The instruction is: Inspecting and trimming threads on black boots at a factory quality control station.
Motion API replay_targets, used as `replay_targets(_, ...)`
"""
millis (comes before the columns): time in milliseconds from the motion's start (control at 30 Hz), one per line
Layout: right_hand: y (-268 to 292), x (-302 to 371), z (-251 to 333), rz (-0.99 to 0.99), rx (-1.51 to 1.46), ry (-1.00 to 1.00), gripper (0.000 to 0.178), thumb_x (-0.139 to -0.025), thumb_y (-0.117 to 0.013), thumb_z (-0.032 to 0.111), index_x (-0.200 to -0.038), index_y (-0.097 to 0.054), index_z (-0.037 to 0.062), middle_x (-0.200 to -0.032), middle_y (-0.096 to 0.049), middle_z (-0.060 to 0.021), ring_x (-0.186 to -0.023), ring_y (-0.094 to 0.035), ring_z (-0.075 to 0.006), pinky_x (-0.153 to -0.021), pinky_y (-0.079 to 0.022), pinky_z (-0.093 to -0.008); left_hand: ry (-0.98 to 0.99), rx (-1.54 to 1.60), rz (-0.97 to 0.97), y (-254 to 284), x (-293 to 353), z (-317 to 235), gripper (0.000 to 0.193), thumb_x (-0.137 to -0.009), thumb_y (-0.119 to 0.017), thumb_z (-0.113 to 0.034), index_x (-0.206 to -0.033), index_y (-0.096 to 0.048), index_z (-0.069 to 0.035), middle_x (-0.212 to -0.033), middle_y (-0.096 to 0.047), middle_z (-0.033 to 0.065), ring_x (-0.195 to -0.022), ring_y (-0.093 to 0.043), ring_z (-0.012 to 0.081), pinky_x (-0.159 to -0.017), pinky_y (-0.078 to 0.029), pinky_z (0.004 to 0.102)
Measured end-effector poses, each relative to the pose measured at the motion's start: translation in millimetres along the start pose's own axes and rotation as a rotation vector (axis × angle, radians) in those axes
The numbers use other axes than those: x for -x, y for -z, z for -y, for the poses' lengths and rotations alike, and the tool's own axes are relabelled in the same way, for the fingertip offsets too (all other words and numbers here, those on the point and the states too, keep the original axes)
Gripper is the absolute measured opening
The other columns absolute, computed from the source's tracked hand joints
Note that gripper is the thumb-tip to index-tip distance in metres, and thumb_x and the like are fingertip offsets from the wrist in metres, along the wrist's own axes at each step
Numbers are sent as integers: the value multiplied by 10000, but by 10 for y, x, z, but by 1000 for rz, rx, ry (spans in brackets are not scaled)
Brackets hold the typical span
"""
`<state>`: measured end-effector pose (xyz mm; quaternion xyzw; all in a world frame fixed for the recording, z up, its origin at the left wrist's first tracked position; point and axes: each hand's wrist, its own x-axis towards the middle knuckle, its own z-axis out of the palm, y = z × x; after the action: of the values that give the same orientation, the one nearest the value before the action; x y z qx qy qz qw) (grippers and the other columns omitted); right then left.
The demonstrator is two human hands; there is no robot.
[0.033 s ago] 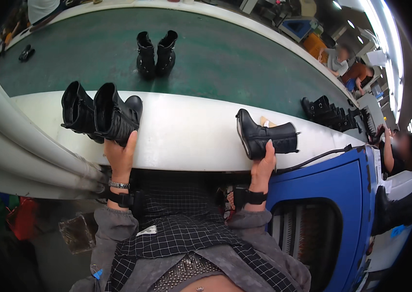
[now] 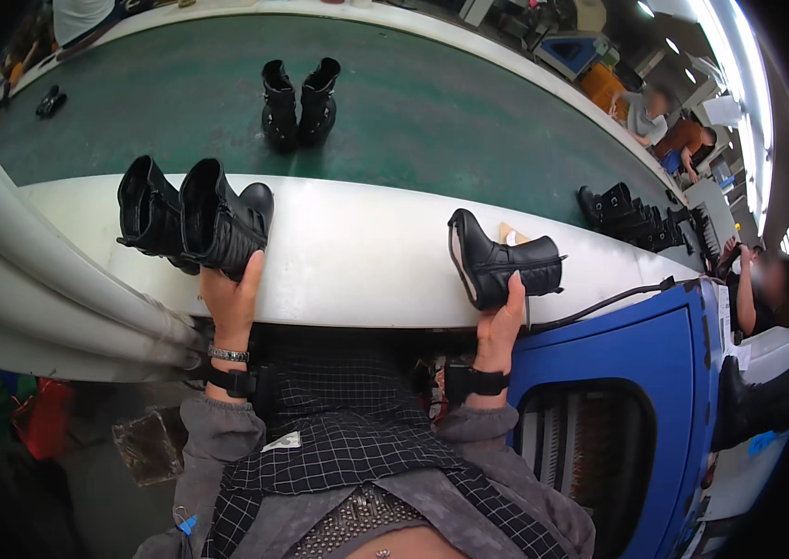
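A pair of black ankle boots stands on the white ledge at left. My left hand (image 2: 231, 303) grips the nearer, right-hand boot (image 2: 217, 219), thumb along its side and the other fingers hidden behind. Beside it is the other boot (image 2: 149, 210), which my hand appears not to touch. Further right, my right hand (image 2: 502, 326) is closed on another black boot (image 2: 511, 265), held on its side with the toe up and left and the pale-edged sole facing left. A small beige piece (image 2: 511, 235) shows partly behind that boot.
Another black pair (image 2: 299, 107) stands on the green conveyor belt (image 2: 432, 112). Several black boots (image 2: 632, 219) line its right side. A blue machine (image 2: 618, 373) stands at my right, a cable (image 2: 599, 303) above it. Thick pale pipes (image 2: 50, 270) curve at left. People sit beyond.
The boot in my right hand has shifted slightly left and down, its shaft dipping a little. My left hand and the boots beside it stay where they were.
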<state>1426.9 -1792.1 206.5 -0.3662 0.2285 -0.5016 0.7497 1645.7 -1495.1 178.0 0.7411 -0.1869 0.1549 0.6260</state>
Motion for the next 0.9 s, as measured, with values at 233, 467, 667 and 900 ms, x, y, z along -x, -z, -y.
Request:
replay_targets(233,-54,197,-11,31,-22,-101,424,-878,-639,202,-1226,-528,-13,-1159,-598,-94,-1052,-592,-209,-960,-467,-349,7,77,24,-32,4,-59,512,-801,-736,-211,-1180,-521,57,-1145,-606,159,-1037,-585,252,-932,-436,358)
replay_targets(467,22,233,-33,72,-34,-147,438,-881,-630,246,-1239,-522,17,-1191,-602,-114,-1085,-596,-238,-993,-457,-378,-19,51,-6,-37,19,-116,442,-812,-728,-195,-1135,-561,56,-1136,-606,137,-1017,-588,225,-917,-450,341)
replay_targets(667,31,264,-47,74,-64,-215,450,-868,-639,255,-1237,-525,24,-1184,-608,-111,-1082,-600,-247,-980,-468,-389,-12,30,-20,-23,4,-72,471,-811,-732,-204,-1153,-543,59,-1118,-617,141,-1007,-596,235,-912,-449,343)
replay_targets(900,-22,250,43,34,-86,-204,351,-881,-627,199,-1105,-594,-68,-1071,-637,-106,-966,-625,-199,-895,-498,-324,-44,18,-42,-129,-29,-119,344,-814,-731,-202,-1000,-635,72,-989,-663,155,-917,-618,243,-847,-455,366)
